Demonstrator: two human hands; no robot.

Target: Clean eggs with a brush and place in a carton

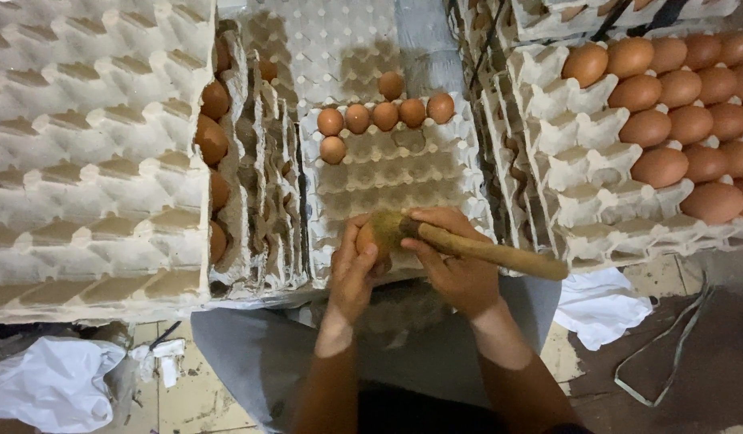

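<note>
Two bare forearms reached up from the bottom of the frame over a grey lap, meeting above a partly filled egg tray (387, 173). Left hand (354, 269) cupped a brown egg (370, 238), fingers curled snugly round its shell, while the right hand (456, 261) closed fully round the neck of a wooden-handled brush (468, 247), its worn bristle head pressed against the egg. Seven cleaner eggs (385, 116) sat in the tray's far rows. Stacks of empty pulp trays (90, 153) rose at the left; a well-stocked tray of brown eggs (677, 112) stood at the right. White cloth (600, 309) lay on the tiled floor. An egg of this kind appeared light, smooth and easily cracked, best cradled round its middle in a loose palm rather than pinched at the ends, with the brush's stiff handle gripped close to the bristles.
</note>
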